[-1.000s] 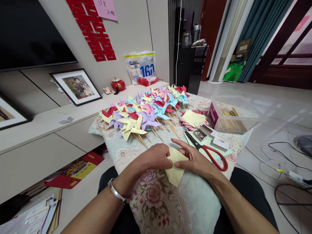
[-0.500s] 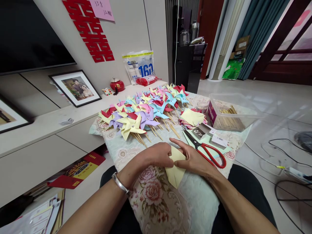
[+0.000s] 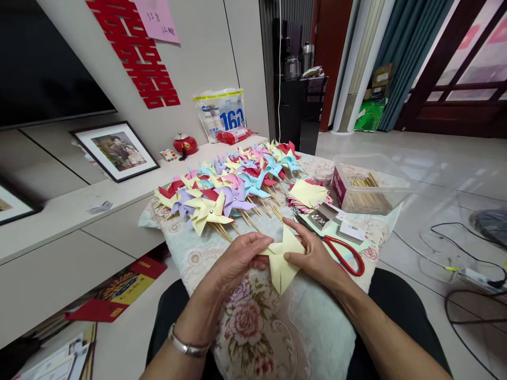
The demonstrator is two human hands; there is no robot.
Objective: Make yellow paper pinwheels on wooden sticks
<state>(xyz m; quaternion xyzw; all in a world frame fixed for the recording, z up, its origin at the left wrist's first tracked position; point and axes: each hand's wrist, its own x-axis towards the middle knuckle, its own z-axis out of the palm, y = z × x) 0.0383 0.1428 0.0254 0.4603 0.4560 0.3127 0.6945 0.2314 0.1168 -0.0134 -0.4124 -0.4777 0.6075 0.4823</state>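
A pale yellow paper pinwheel point(image 3: 282, 264), partly folded, is held between both hands above the flowered tablecloth point(image 3: 253, 338). My left hand point(image 3: 241, 258) pinches its left edge between thumb and fingers. On the other side, my right hand point(image 3: 312, 253) grips the paper, thumb pressed near its middle and fingers behind. Red-handled scissors point(image 3: 344, 253) lie just beyond the right hand, their blades partly hidden. Close by are a small open box of metal fasteners point(image 3: 320, 216) and a stack of cut paper squares point(image 3: 308, 194). Finished pinwheels point(image 3: 209, 210) on sticks cover the far left of the table.
A clear plastic tub point(image 3: 376, 195) of wooden sticks stands at the table's right end. A closed small box point(image 3: 351, 231) sits beside the scissors. Along the left runs a white cabinet point(image 3: 51, 232) with a framed photo point(image 3: 119, 150) and a red pot point(image 3: 185, 145).
My left hand has turned and moved left, its fingers now at the paper's left edge. The paper's corners are folded further, giving a pinwheel shape. The view has shifted slightly.
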